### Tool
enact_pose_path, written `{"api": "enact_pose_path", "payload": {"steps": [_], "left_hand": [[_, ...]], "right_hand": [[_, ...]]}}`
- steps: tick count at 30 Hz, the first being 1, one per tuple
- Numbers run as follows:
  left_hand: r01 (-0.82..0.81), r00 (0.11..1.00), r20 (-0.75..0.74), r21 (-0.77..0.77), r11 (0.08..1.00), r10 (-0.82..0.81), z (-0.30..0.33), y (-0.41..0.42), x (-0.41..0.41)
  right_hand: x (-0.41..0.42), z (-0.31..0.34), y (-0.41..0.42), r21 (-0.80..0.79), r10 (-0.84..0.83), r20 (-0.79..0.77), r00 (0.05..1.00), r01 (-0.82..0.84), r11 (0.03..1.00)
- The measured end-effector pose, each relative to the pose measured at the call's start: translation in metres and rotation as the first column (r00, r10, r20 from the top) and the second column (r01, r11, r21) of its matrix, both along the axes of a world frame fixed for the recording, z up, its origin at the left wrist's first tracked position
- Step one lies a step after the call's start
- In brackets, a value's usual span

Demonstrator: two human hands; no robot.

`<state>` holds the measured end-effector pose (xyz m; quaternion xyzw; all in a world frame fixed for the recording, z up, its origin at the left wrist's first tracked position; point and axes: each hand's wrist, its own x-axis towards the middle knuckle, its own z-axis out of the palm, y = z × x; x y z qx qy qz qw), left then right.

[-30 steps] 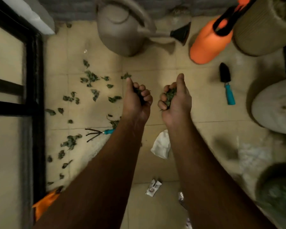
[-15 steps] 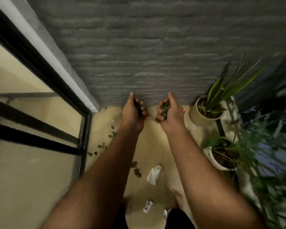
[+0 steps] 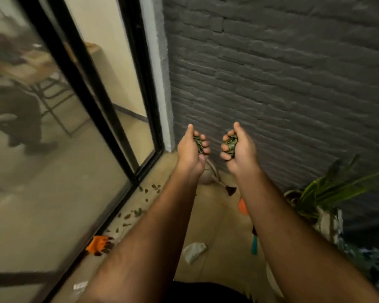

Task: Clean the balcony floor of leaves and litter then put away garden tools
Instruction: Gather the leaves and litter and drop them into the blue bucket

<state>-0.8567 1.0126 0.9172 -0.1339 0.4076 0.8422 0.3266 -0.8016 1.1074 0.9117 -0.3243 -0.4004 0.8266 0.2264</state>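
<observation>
At nine o'clock, loose leaves (image 3: pixel 138 212) are seen strewn along the foot of the glass door (image 3: pixel 74 149), with an orange glove (image 3: pixel 99 244) lying below them at about eight o'clock. Near the centre, the left hand (image 3: pixel 192 149) is held palm-up with its grip curled round a clump of leaves (image 3: pixel 198 142); just to its right, at one o'clock of centre, the right hand (image 3: pixel 239 147) is cupped the same way round a second clump (image 3: pixel 232 142). The two hands are near each other but apart. A crumpled paper (image 3: pixel 194 251) lies on the floor (image 3: pixel 217 226) at six o'clock, and a potted plant (image 3: pixel 328 193) stands at four o'clock.

The leaves are best carried with fingers kept closed and palms level, so nothing is shed before a bin is reached; no bin is shown here. The floor litter is judged still to be collected.

Compared with a second ago, both clumps are held as before, but the view has been raised from the floor to the brick wall (image 3: pixel 282 73), and the hands have been lifted well above the tiles.
</observation>
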Motion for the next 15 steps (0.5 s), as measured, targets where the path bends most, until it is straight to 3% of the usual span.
{"api": "enact_pose_path", "payload": {"steps": [8, 15], "left_hand": [[-0.269, 0.963, -0.05, -0.076, 0.96, 0.266, 0.023, -0.113, -0.011], [-0.509, 0.861, -0.095, -0.14, 0.849, 0.5, 0.038, -0.24, -0.024]], "right_hand": [[-0.041, 0.019, -0.103, 0.006, 0.267, -0.009, 0.964, -0.267, 0.964], [-0.083, 0.027, -0.227, -0.023, 0.468, -0.02, 0.883, -0.469, 0.883]]}}
